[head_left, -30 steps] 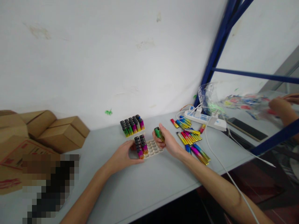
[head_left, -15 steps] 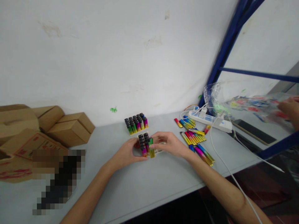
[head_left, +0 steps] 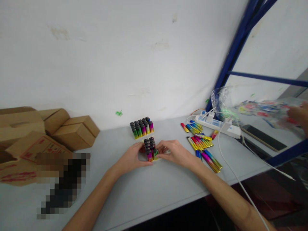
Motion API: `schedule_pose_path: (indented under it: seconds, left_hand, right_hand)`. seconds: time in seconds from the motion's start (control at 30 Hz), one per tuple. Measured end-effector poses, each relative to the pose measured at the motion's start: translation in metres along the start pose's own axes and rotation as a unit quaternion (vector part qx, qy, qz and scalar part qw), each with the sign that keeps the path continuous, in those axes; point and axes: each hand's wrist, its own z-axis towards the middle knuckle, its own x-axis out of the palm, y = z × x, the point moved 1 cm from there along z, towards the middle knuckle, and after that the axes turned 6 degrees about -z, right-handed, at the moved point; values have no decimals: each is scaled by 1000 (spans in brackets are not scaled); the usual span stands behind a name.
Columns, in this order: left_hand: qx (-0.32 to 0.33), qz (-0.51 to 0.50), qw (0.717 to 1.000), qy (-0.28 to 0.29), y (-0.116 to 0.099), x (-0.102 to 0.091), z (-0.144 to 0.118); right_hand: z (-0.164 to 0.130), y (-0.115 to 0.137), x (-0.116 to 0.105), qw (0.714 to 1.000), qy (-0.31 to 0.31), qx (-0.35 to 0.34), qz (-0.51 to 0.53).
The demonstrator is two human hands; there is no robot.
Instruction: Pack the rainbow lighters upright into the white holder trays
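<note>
Several lighters with black tops and shiny coloured bodies stand upright in a pale tray [head_left: 157, 159] on the table. My left hand [head_left: 131, 157] is curled round the tray's left side, thumb at the front and fingers behind. At the tray's front right, my right hand [head_left: 174, 153] pinches a green and yellow lighter [head_left: 155, 155], which stands low beside a purple lighter [head_left: 149, 156]. Part of the tray is hidden by my right fingers. Just behind, a second pale tray [head_left: 144, 137] bears close rows of upright lighters [head_left: 141, 127].
Loose lighters [head_left: 202, 141] lie in piles to the right. Beyond them are a white power strip [head_left: 218, 126] with cables, a phone [head_left: 263, 138] and a blue rack post [head_left: 228, 61]. Another person's hand [head_left: 298, 115] holds a clear plastic bag [head_left: 264, 107]. Cardboard boxes [head_left: 74, 131] sit left.
The green and yellow lighter has gone down from in front of the tray into its front right, with my right hand lowering it. My left hand stays at the tray.
</note>
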Motion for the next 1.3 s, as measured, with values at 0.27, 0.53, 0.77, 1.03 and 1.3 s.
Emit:
schedule_pose_path:
  seconds: [0.27, 0.53, 0.77, 1.03, 1.3]
  left_hand:
    - [0, 0, 1000, 2, 1, -1, 1]
    - [-9, 5, 1000, 5, -2, -3, 1]
    - [-1, -14, 1000, -2, 1, -2, 1]
    - [1, -12, 1000, -1, 1, -2, 1]
    - [7, -2, 1000, -1, 1, -2, 0]
  right_hand:
    - [-4, -3, -15, 998, 13, -4, -68]
    - [-61, -6, -95, 931, -53, 226, -281]
    - [-99, 0, -72, 851, 24, 354, -388]
    - [-94, -2, -46, 901, 26, 294, -317]
    - [-65, 5, -42, 984, 4, 166, 61]
